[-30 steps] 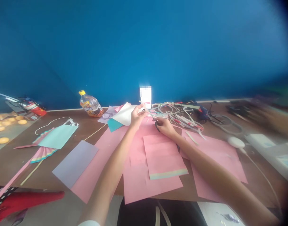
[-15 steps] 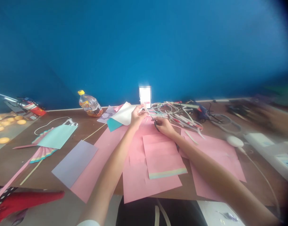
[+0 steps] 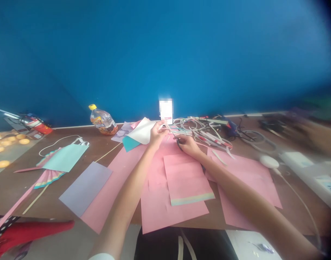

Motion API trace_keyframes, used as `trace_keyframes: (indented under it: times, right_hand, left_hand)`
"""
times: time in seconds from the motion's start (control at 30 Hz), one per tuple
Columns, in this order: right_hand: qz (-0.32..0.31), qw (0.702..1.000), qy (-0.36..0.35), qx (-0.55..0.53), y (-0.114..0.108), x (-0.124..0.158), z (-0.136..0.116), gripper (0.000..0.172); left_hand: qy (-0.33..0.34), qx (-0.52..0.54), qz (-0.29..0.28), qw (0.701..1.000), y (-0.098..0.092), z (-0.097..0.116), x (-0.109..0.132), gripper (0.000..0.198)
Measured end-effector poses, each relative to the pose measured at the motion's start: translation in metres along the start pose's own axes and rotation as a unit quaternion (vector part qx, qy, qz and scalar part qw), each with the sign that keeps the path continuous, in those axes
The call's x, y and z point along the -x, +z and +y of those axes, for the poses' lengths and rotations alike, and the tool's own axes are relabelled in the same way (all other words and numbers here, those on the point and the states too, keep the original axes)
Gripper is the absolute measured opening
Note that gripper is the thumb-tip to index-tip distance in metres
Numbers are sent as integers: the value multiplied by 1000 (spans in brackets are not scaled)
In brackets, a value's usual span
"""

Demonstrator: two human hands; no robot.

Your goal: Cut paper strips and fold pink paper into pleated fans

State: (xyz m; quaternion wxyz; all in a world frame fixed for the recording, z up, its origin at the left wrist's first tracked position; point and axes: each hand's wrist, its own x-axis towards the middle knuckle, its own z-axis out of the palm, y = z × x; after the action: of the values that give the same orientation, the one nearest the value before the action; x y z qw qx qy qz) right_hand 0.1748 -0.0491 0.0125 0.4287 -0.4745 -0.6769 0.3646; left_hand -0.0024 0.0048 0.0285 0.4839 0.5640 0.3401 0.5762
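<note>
Since the earlier frame, the whole view has been shifted slightly leftward; both hands are held almost unmoved. Left hand [image 3: 156,135], centre of frame: pale strip [image 3: 167,125] pinched between thumb and fingers. Right hand [image 3: 188,144], right of centre: fingers curled around dark-handled scissors [image 3: 179,143], pointed toward the strip. Yellow-capped bottle [image 3: 103,122], left of centre: label lettering not reliably legible. Lit screen [image 3: 166,109], behind hands: writing too small to be read. Tangle of pale strands [image 3: 209,137], right of centre: crowded near the right hand. Pink sheets [image 3: 173,220], lower centre: overlapped.
</note>
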Motion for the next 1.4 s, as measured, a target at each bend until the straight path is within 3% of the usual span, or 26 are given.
trace_keyframes:
  times: [0.17,0.3,0.43,0.53,0.63,0.73,0.8,0.87,0.93,1.07,1.23,1.4]
  right_hand:
    - [-7,1000,9,-8,1,1,-5,35]
    - [22,1000,19,-2,-4,-3,-8,34]
    - [91,996,6,-6,-28,-15,-1,39]
    - [137,990,29,-35,-48,-23,8,39]
    - [132,985,54,-93,-54,-26,15,44]
    - [100,984,60,-137,-46,-26,21,51]
    - [102,989,52,-94,-40,-28,24,50]
    - [145,989,39,13,-37,-34,26,44]
    - [199,969,35,141,-35,-45,25,35]
    - [196,927,119,297,-29,-74,19,35]
    - [157,899,170,373,-21,-94,17,37]
    - [150,906,183,352,-29,-99,20,37]
  left_hand:
    - [-3,7,1,1000,-1,1,-1,54]
    - [9,14,36,999,-8,2,-6,56]
    - [16,9,73,997,-13,1,-7,47]
    - [-9,-14,61,998,-8,-4,-4,33]
    - [-49,-26,45,997,-1,-11,0,24]
    - [-68,-26,45,996,1,-18,2,22]
    - [-64,-21,44,997,-1,-22,2,22]
    - [-54,-26,35,998,-3,-25,2,24]
    - [-42,-44,18,998,-5,-27,2,25]
    - [-20,-65,-8,998,-5,-28,2,24]
    - [-17,-39,-10,999,-3,-26,2,32]
    - [-34,-35,-6,999,-2,-23,4,30]
